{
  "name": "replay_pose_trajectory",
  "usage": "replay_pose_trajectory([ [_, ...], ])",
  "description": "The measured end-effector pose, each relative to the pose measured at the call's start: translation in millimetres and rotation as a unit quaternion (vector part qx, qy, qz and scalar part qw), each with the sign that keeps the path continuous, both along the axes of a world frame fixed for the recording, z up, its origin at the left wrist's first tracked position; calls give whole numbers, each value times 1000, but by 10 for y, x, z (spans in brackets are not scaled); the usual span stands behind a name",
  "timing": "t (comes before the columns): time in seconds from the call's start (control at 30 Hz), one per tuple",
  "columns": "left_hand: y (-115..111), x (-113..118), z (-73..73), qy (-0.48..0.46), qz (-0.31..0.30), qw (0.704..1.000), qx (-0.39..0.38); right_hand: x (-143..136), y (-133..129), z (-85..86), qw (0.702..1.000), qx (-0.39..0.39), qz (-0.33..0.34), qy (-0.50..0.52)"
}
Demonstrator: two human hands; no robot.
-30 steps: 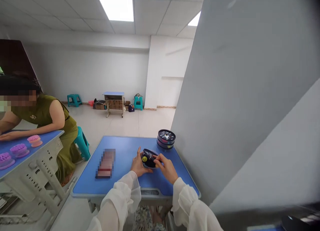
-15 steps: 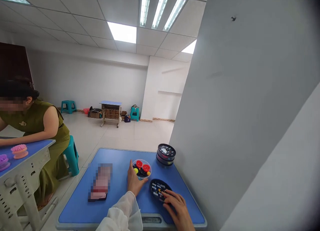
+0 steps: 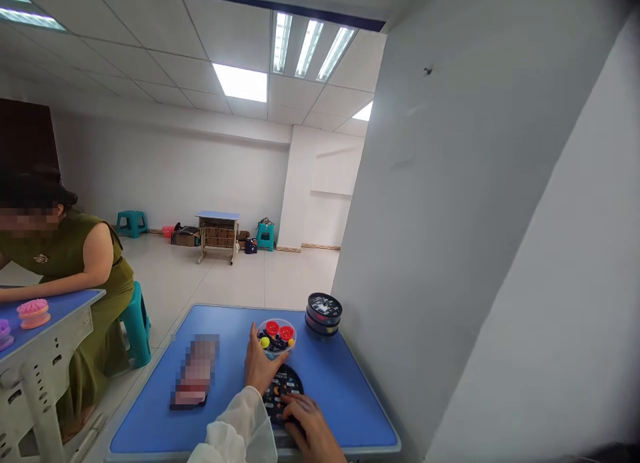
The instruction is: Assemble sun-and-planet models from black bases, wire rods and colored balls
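My left hand (image 3: 261, 366) is wrapped around a clear round tub (image 3: 293, 349), thumb on the near side and fingers on the far left. Inside the tub lie red round pieces (image 3: 279, 330), small yellow ones and black parts. My right hand (image 3: 311, 419) grips a flat black disc (image 3: 287, 379) printed with small pictures, its fingers on the disc's right part. The disc sits just in front of the tub, and my left wrist hides its left edge. Whether the disc lies flat on the table or is slightly raised I cannot tell.
A stack of round black tins (image 3: 324, 314) stands at the blue table's (image 3: 345, 409) back right corner, close to the grey wall (image 3: 425, 249). A blurred phone-like object (image 3: 195, 373) lies on the left. Another person (image 3: 95, 256) sits at a neighbouring table with pink and purple items.
My right hand has slid the black disc left, to in front of the tub. My left hand still holds the tub. The whole view has shifted a little.
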State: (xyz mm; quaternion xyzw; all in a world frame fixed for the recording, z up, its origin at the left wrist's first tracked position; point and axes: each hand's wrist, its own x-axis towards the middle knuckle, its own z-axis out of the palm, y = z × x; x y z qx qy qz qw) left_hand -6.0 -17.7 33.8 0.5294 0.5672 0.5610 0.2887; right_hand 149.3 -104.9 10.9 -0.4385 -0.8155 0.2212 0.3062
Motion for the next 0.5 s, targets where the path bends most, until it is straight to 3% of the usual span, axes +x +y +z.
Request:
replay_pose_trajectory([
  [0.13, -150, 19, 131, 23, 0, 1000, 19, -195, 153, 32, 996, 12, 8, 88],
  [0.2, -251, 26, 142, 41, -1, 999, 25, -199, 222, 60, 984, 15, -48, 173],
  [0.33, -453, 114, 53, 78, -19, 996, 28, 14, 280, 126, 945, -9, -179, 273],
  [0.5, -631, 457, -138, 105, -71, 992, 5, 369, 258, 225, 948, -42, -229, 217],
])
